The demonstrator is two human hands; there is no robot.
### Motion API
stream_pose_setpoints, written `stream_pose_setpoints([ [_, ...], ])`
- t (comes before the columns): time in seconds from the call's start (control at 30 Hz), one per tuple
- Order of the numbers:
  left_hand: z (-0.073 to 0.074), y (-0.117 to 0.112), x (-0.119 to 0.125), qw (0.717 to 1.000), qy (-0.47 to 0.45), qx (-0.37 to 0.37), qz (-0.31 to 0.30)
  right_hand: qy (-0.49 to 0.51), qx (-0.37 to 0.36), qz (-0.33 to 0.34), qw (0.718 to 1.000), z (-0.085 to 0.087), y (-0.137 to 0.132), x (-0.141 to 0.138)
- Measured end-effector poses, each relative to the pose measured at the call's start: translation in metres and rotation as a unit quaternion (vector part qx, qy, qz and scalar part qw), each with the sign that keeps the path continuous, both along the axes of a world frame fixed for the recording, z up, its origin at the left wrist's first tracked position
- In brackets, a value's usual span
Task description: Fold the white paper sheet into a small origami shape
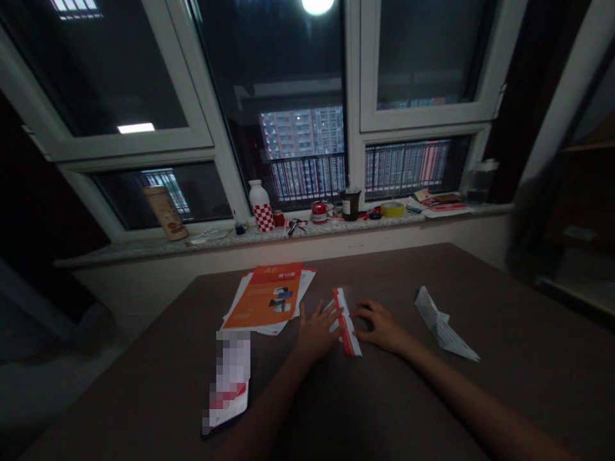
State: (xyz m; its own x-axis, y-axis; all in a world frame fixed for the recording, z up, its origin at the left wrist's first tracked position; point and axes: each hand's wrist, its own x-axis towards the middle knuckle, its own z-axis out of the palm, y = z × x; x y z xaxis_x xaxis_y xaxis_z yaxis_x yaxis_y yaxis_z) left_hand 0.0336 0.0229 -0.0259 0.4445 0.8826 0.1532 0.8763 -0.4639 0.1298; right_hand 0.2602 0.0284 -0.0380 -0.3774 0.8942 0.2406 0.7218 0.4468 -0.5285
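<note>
A narrow folded strip of white and red paper (346, 320) lies on the dark table (384, 397) between my hands. My left hand (314, 331) rests flat with its fingers spread, pressing on the strip's left side. My right hand (379, 325) lies on the table at the strip's right edge, fingers curled down with the tips against the paper. Neither hand lifts anything.
A stack of orange and white leaflets (269, 298) lies left of my hands. A phone (230, 381) sits near the front left. A folded white paper shape (444, 323) lies to the right. The windowsill (144, 246) holds a bottle (262, 205), cans, a cup and a tape roll (393, 209).
</note>
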Motion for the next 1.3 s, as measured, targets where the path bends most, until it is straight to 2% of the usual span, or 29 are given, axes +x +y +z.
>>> stream_pose_setpoints([
  [0.23,0.000,0.008,-0.001,1.000,-0.003,0.005,0.004,-0.006,0.007,0.011,1.000,0.001,-0.002,0.001],
  [0.47,0.000,-0.006,0.004,0.996,-0.018,0.083,-0.012,-0.007,0.010,0.013,1.000,-0.002,-0.003,0.001],
  [0.73,0.000,-0.014,0.003,0.999,-0.049,0.000,-0.006,-0.012,0.010,0.009,1.000,0.001,-0.004,0.002],
  [1.1,-0.001,0.003,0.000,0.999,-0.038,-0.014,0.004,-0.021,-0.005,0.015,1.000,0.003,-0.003,0.002],
  [1.3,0.001,0.004,-0.002,0.999,-0.039,-0.028,0.001,-0.019,-0.010,0.008,1.000,0.007,-0.006,0.000],
])
